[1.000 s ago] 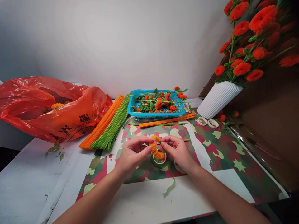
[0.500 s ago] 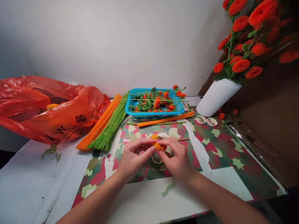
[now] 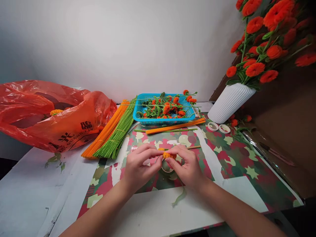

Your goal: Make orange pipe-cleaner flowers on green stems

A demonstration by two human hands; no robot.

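Watching from afar, I have the orange coil (image 3: 167, 155) pinched by the left hand (image 3: 138, 164) and the right hand (image 3: 190, 164) together. It lies between them, seemingly crosswise, though the grip hides its full axis; the right covers more. Just below sits a round roll (image 3: 167, 171) on the patterned sheet (image 3: 232, 164); beyond, a blue basket (image 3: 163, 122) fronts the pale wall (image 3: 138, 49).

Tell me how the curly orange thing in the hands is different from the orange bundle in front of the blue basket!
The fuzzy coil is curled, while the pipe-cleaner bundle is straight. The left hand and right hand hold the fuzzy coil; the pipe-cleaner bundle lies untouched. Both are orange.
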